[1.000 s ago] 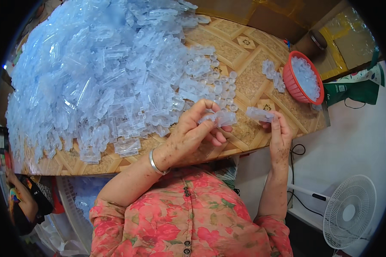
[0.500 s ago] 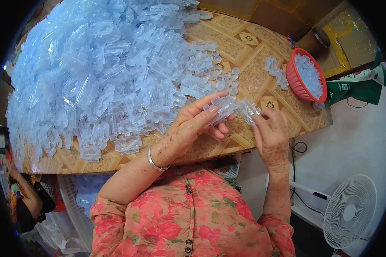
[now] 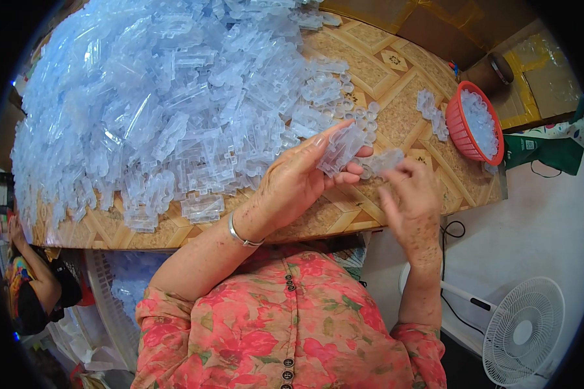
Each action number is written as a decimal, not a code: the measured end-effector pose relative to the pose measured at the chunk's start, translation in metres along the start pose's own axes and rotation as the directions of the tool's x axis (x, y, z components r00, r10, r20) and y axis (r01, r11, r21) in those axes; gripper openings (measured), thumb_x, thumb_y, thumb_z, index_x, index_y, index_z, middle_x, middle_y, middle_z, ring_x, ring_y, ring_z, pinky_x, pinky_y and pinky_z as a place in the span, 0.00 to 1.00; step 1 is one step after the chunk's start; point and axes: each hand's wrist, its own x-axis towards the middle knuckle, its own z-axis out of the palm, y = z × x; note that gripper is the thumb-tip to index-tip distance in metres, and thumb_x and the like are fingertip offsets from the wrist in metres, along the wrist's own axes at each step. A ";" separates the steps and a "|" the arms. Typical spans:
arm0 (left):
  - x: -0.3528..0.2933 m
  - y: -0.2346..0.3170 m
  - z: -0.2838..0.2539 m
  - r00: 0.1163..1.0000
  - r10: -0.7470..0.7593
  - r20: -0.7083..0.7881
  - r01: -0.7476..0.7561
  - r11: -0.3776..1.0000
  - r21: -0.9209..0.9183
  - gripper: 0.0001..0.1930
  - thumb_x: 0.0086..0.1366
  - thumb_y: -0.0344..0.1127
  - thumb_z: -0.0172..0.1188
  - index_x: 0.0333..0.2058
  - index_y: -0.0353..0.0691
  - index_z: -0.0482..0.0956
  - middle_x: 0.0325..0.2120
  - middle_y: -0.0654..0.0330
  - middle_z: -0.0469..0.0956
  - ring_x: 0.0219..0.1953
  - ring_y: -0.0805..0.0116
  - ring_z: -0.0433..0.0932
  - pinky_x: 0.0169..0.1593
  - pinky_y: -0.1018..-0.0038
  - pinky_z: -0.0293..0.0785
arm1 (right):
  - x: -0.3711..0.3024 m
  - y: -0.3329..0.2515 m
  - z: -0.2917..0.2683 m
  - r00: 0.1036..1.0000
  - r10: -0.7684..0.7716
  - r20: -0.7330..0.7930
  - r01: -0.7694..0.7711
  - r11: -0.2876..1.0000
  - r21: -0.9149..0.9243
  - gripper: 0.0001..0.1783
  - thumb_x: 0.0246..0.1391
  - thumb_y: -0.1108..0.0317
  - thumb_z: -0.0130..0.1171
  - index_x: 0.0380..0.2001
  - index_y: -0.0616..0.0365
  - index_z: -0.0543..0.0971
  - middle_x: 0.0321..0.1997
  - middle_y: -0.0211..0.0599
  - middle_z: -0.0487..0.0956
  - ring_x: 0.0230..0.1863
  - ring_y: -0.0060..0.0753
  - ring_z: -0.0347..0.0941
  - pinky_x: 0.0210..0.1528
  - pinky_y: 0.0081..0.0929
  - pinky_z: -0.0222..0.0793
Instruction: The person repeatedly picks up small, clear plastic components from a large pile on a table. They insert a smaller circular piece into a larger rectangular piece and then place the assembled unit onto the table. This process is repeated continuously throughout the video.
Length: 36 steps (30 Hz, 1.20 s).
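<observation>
My left hand point(image 3: 302, 167) is tilted over the table's near edge and holds a clear plastic piece point(image 3: 342, 150) between its stretched thumb and fingers. To its right is my right hand point(image 3: 412, 201), its fingers smeared by motion and its thumb apart from the forefinger. A second clear plastic piece point(image 3: 384, 162), also blurred, lies at the right fingertips; whether they grip it cannot be made out. Beyond my left hand, small round clear caps point(image 3: 368, 123) lie beside a large heap of clear plastic pieces point(image 3: 175, 117).
The wood-patterned table point(image 3: 396, 87) carries the heap over its left side. At the right edge stands a red basket point(image 3: 457, 123) of clear parts, with a few loose pieces point(image 3: 431, 113) beside it. A white fan point(image 3: 522, 332) is at lower right. Another person's arm point(image 3: 36, 259) shows far left.
My right thumb has come away from the plastic piece it was pinching. The piece in my left hand has turned more upright. The whole view has shifted slightly.
</observation>
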 end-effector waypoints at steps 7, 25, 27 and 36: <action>-0.001 0.006 0.002 0.999 0.005 0.042 -0.005 1.000 -0.003 0.34 0.77 0.44 0.47 0.72 0.32 0.48 0.63 0.37 0.66 0.59 0.60 0.74 0.65 0.65 0.69 | 0.006 0.009 0.020 0.961 0.260 -0.093 -0.269 0.958 -0.096 0.38 0.39 0.55 0.77 0.51 0.64 0.76 0.51 0.44 0.73 0.55 0.50 0.68 0.56 0.45 0.65; -0.004 0.003 0.001 0.994 -0.101 0.050 0.097 0.992 0.075 0.31 0.74 0.39 0.53 0.71 0.36 0.56 0.62 0.52 0.71 0.64 0.64 0.70 0.65 0.64 0.68 | 0.010 -0.029 0.030 0.960 0.103 -0.261 0.006 0.922 0.388 0.47 0.31 0.67 0.80 0.60 0.60 0.73 0.55 0.45 0.75 0.52 0.46 0.74 0.54 0.38 0.73; -0.005 0.005 0.003 0.993 -0.114 0.030 0.110 0.988 0.106 0.30 0.74 0.38 0.53 0.70 0.37 0.58 0.62 0.54 0.71 0.63 0.65 0.71 0.65 0.66 0.68 | 0.010 -0.029 0.037 0.962 0.106 -0.250 -0.003 0.924 0.383 0.48 0.31 0.67 0.80 0.61 0.59 0.72 0.55 0.45 0.74 0.55 0.47 0.73 0.56 0.40 0.72; -0.008 0.006 0.005 0.992 -0.124 0.005 0.122 0.984 0.131 0.28 0.74 0.36 0.54 0.69 0.36 0.62 0.60 0.57 0.73 0.60 0.67 0.73 0.64 0.68 0.69 | 0.013 -0.034 0.035 0.959 0.059 -0.276 0.034 0.947 0.319 0.49 0.31 0.65 0.80 0.61 0.58 0.71 0.58 0.45 0.74 0.58 0.49 0.71 0.60 0.43 0.69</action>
